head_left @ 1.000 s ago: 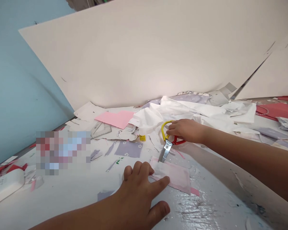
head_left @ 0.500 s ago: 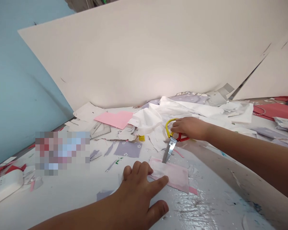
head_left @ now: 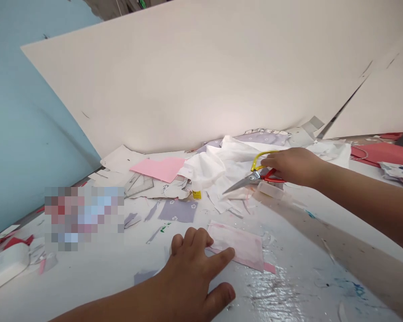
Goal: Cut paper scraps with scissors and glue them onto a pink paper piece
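Observation:
My left hand (head_left: pixel 198 273) rests on the white table with its fingers spread, the index fingertip on the lower left part of a pale pink rectangular piece (head_left: pixel 240 245). A darker pink strip (head_left: pixel 269 267) sticks out from under that piece's lower right corner. My right hand (head_left: pixel 290 165) is closed around the scissors (head_left: pixel 253 176), which have one yellow and one red handle. Their metal blades point left and down, above the tabletop and apart from the pink piece. Behind the blades lies crumpled white material (head_left: pixel 211 165).
A small bottle with a yellow label (head_left: pixel 196 195), a purple flowered piece (head_left: pixel 178 210), pink paper (head_left: pixel 159 169) and a clear set square (head_left: pixel 141 185) lie beyond my left hand. Red sheets (head_left: pixel 384 154) are at the right. A white board (head_left: pixel 204 80) stands along the back.
My right hand has lifted the scissors up and to the right, away from the pale pink piece, and the blades have turned flatter. My left hand stays in place.

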`<state>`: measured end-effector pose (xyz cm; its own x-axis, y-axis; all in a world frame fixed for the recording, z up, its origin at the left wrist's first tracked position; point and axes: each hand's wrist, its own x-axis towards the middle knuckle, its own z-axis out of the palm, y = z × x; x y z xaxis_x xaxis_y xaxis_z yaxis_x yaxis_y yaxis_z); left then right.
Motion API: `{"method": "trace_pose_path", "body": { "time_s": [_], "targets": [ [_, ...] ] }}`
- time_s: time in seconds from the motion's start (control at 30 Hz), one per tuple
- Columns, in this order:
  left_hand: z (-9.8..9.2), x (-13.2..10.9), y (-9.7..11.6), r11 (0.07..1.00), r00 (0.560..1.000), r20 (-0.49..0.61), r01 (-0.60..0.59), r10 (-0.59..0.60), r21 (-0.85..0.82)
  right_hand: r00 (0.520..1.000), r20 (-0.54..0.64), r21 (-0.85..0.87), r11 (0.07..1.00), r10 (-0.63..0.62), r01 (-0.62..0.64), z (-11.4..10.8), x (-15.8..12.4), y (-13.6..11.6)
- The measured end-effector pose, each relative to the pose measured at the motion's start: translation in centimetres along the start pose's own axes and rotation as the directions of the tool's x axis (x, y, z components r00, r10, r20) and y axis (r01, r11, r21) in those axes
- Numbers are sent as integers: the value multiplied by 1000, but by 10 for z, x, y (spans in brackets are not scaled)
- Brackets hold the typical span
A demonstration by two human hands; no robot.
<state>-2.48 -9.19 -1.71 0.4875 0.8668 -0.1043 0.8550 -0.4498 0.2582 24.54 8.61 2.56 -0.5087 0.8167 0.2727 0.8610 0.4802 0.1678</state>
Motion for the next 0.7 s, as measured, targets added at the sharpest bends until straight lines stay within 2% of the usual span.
{"method": "trace_pose_path", "body": {
  "time_s": [0.07,0.13,0.27,0.37,0.47,0.57,0.7],
  "targets": [
    [-1,0,1,1000,1000,9,-2,2,-6,985,115,-20,992,129,-128,-2,-11,3],
    [-1,-1,2,1000,1000,-14,22,-22,3,947,205,-46,969,248,-244,-2,-20,7],
    [2,-2,5,998,996,-80,48,-45,35,884,260,-74,921,387,-382,3,-31,21],
    [4,-2,6,998,995,-90,43,-38,48,880,267,-29,916,393,-401,10,-36,31],
    [4,-2,5,998,995,-91,47,-43,52,906,212,35,924,365,-380,12,-39,30],
    [4,-2,5,998,994,-98,47,-42,46,943,133,90,944,305,-318,9,-41,15],
    [3,-2,7,998,993,-107,48,-44,31,969,131,202,951,209,-233,1,-39,-13]
  ]
}}
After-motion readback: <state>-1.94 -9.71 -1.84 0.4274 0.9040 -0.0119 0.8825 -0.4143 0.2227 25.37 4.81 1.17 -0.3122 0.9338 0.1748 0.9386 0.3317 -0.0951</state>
